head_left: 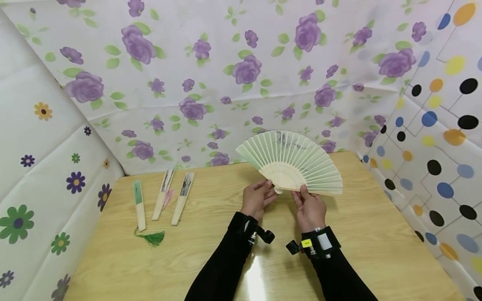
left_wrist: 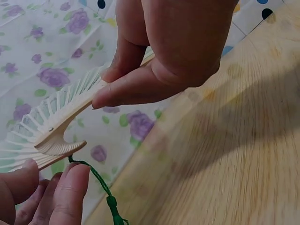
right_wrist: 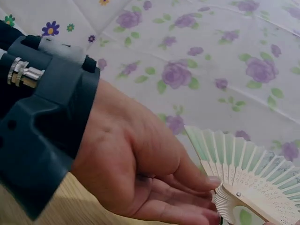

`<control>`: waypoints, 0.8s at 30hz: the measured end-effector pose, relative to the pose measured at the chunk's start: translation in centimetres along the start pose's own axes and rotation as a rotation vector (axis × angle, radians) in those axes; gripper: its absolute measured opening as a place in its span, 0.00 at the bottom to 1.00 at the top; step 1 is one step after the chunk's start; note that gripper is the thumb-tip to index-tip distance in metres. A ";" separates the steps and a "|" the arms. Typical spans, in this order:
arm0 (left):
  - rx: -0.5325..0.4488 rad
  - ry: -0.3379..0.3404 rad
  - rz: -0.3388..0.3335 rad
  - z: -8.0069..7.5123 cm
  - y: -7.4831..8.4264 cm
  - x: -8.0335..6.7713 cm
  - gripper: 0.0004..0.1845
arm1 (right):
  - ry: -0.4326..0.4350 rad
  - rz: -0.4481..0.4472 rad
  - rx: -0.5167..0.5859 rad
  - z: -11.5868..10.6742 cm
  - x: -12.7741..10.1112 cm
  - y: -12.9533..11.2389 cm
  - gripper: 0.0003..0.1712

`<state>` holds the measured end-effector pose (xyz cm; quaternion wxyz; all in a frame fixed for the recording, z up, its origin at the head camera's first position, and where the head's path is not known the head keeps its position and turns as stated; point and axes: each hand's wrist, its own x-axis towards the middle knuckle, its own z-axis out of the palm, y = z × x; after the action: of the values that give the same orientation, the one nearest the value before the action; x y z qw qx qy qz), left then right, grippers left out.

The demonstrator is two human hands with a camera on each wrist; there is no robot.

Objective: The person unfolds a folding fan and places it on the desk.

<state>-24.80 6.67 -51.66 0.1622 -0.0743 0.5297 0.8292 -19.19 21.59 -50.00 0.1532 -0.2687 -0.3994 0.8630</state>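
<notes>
A pale green folding fan [head_left: 291, 163] with cream ribs is spread wide open above the wooden table [head_left: 376, 234]. My left hand [head_left: 268, 184] pinches its left outer rib near the pivot, thumb against finger in the left wrist view [left_wrist: 104, 89]. My right hand [head_left: 303, 192] grips the right outer rib just beside the pivot. A green cord [left_wrist: 101, 185] hangs from the fan's pivot, next to the right hand's fingertips [left_wrist: 70, 187]. In the right wrist view the left hand [right_wrist: 154, 183] reaches to the fan [right_wrist: 248, 173] at its pivot.
Three closed fans lie side by side at the table's left: one green [head_left: 138, 205] with a green tassel [head_left: 152, 238], one with a pink tassel [head_left: 162, 194], one plain [head_left: 183, 198]. Flowered cloth walls stand behind and left; a dotted one stands right.
</notes>
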 end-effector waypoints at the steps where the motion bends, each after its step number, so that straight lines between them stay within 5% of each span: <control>1: 0.001 -0.005 0.004 0.4 -0.1 0.1 0.19 | 0.010 -0.003 0.002 -0.2 0.1 -0.2 0.14; 7: -0.023 -0.008 0.008 2.8 -0.9 0.6 0.15 | 0.060 -0.020 0.054 -1.6 1.1 -1.1 0.11; 16: -0.064 0.024 -0.019 7.3 -1.9 1.7 0.17 | 0.179 -0.007 0.213 -3.7 3.5 -2.5 0.21; 24: -0.054 0.055 -0.082 9.2 -4.5 5.6 0.13 | 0.240 0.046 0.247 -6.2 4.8 -2.9 0.20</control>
<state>-28.07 17.75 -53.21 0.1795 -0.1229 0.5080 0.8334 -19.27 29.46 -52.75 0.2119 -0.3581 -0.2631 0.8704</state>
